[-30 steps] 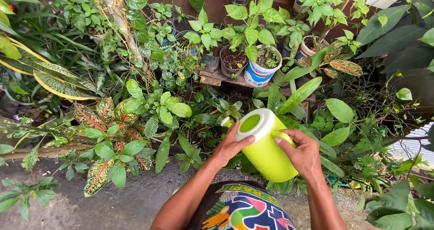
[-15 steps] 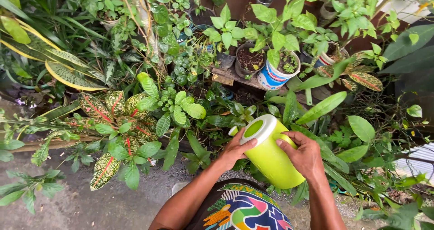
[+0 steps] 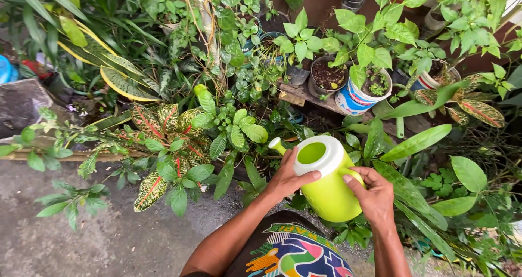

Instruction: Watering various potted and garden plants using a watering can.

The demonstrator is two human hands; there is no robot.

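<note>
A lime-green watering can (image 3: 329, 192) with a white rim and a round top opening is tipped forward over the plants, its short spout (image 3: 276, 145) pointing left. My left hand (image 3: 286, 178) grips the can's left side just under the rim. On the can's right side, my right hand (image 3: 371, 194) is wrapped around the green handle. Below the spout grow green-leaved plants (image 3: 232, 129) and a plant with red-veined speckled leaves (image 3: 163, 127).
Potted plants stand behind on a wooden plank (image 3: 296, 96), among them a white and blue pot (image 3: 357, 96) and a dark pot (image 3: 325, 77). Wet grey concrete ground (image 3: 98, 239) lies at the lower left. Long yellow-edged leaves (image 3: 111, 73) reach in from the left. Dense foliage fills the right.
The view has swung left and down, so the plants sit further right in frame. The can stays in both hands, now slightly more tipped with its spout showing.
</note>
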